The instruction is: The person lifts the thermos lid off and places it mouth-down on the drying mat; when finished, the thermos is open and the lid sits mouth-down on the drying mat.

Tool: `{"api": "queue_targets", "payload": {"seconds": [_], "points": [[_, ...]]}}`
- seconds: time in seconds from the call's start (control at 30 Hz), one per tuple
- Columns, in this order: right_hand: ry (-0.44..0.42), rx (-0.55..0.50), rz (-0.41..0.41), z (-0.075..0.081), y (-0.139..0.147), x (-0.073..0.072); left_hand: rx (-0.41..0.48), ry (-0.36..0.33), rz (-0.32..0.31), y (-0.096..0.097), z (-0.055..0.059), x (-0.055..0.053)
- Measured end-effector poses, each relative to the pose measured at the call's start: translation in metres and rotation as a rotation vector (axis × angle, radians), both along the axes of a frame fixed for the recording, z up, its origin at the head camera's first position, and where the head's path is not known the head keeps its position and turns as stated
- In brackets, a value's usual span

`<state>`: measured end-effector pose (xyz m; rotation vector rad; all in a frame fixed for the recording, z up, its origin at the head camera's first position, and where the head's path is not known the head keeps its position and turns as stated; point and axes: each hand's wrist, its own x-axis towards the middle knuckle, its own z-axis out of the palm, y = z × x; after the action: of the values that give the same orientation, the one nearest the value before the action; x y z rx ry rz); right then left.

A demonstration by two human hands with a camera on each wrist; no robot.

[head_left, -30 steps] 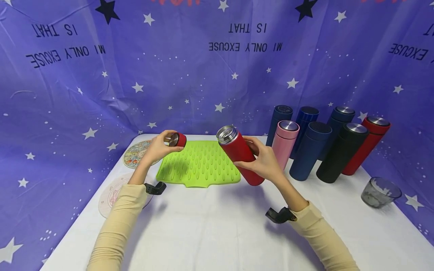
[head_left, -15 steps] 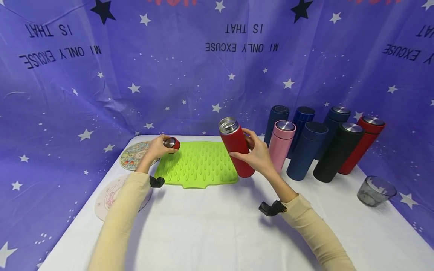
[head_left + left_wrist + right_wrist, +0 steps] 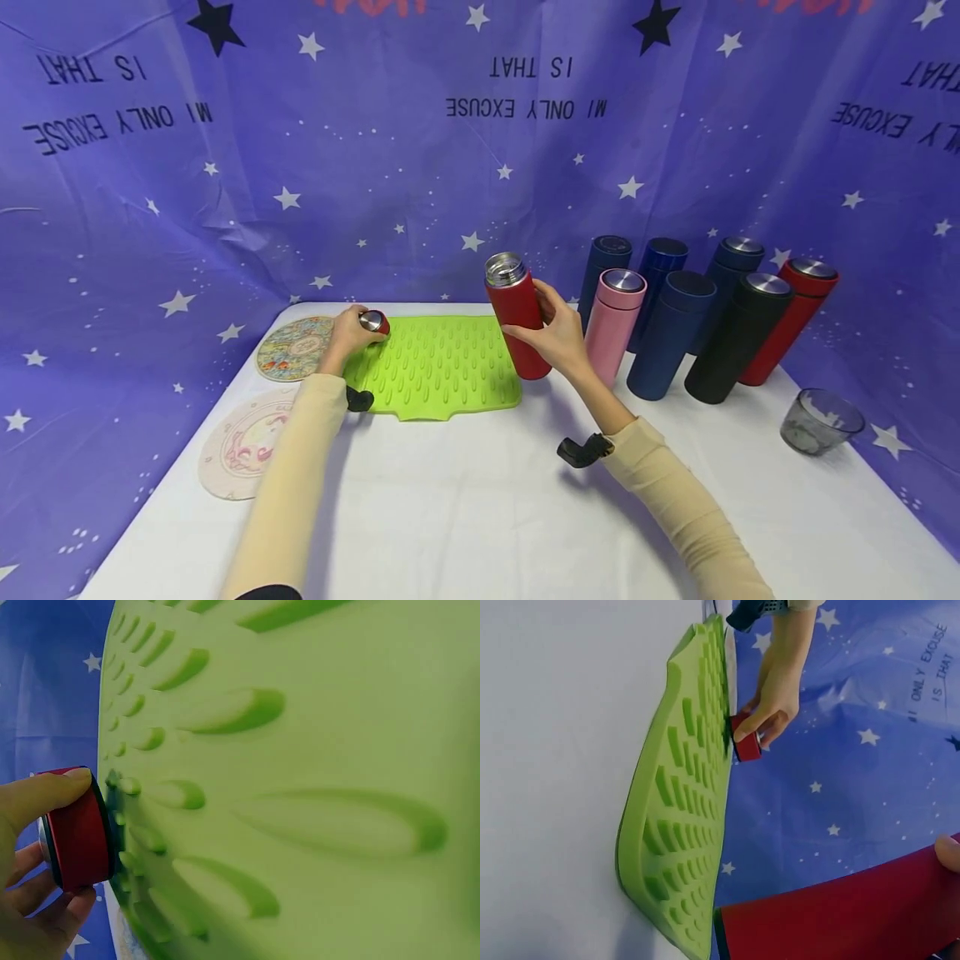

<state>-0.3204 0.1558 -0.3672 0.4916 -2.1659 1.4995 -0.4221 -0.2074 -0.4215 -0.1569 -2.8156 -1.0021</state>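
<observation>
My left hand (image 3: 349,337) pinches a red bottle cap (image 3: 375,322) with a silver top. The cap is close over the far left part of a green ridged mat (image 3: 438,367), its dark rim turned down toward the ridges. In the left wrist view the thumb lies on one side of the cap (image 3: 81,840) and fingers on the other. My right hand (image 3: 555,333) grips an uncapped red thermos bottle (image 3: 517,312) round its middle. The bottle leans slightly left, held above the mat's right edge, with its steel mouth (image 3: 505,268) facing up.
Several thermoses stand at the right, among them a pink one (image 3: 615,325), a black one (image 3: 738,337) and a red one (image 3: 790,321). A glass cup (image 3: 820,422) is near the right edge. Two round mats (image 3: 294,350) lie at the left.
My left hand has lowered the cap toward the mat, turning its silver top upward. The right hand has brought the red thermos bottle more upright and a little higher.
</observation>
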Motion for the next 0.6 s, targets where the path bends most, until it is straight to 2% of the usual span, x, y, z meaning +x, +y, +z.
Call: {"api": "queue_targets", "payload": {"seconds": [0.27,0.43,0.6], "points": [[-0.03,-0.064,-0.066,-0.002,-0.007,-0.023,-0.005,-0.035,0.031,-0.004,-0.007,-0.002],[-0.046,-0.081,-0.103,-0.003,-0.007,-0.033,0.014,-0.042,-0.009,-0.008,-0.005,0.002],[-0.04,-0.091,-0.166,-0.007,-0.003,-0.044,0.041,0.003,-0.063,-0.01,0.005,0.014]]}}
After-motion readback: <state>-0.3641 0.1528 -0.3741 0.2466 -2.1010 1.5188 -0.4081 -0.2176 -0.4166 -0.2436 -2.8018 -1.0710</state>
